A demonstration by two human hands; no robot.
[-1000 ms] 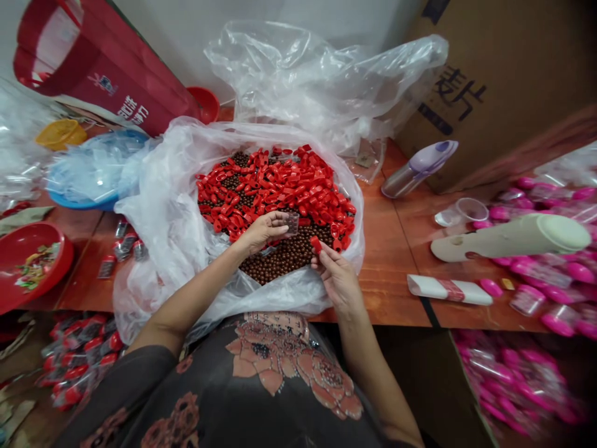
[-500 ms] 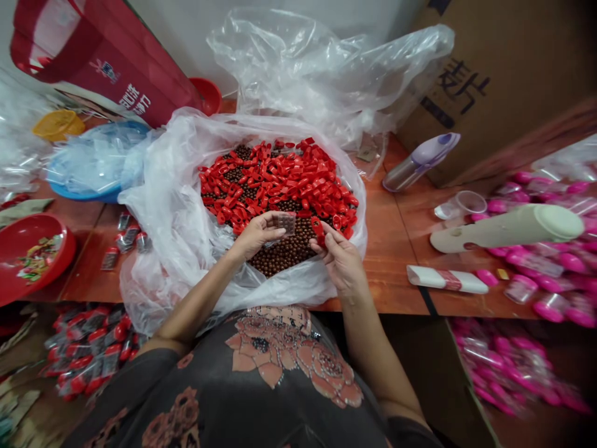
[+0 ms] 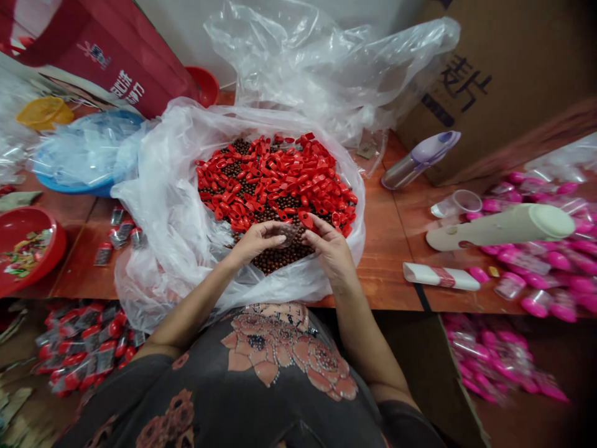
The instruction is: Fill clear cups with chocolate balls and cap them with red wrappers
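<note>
My left hand (image 3: 259,241) is closed on a small clear plastic container (image 3: 288,234), pinched between thumb and fingers. Close on its right, my right hand (image 3: 329,246) grips a red plastic cap (image 3: 306,219) by the fingertips. Both hands hover over a heap of brown round balls (image 3: 275,258). Many more red caps (image 3: 298,174) lie on the balls behind my hands. The heap sits in a spread white plastic bag (image 3: 153,162). Whether the container has balls in it I cannot make out.
Filled red-capped containers (image 3: 124,230) lie left of the bag, near a red bowl (image 3: 56,249) and a blue basin (image 3: 84,186). To the right stand a purple-topped bottle (image 3: 420,162), a pale green cylinder (image 3: 499,227) and pink-capped containers (image 3: 559,264). A cardboard box (image 3: 527,81) stands behind.
My hands have come closer together. The clear container has tilted and dropped lower, and the red cap has moved left and slightly up toward it. The view has shifted slightly.
</note>
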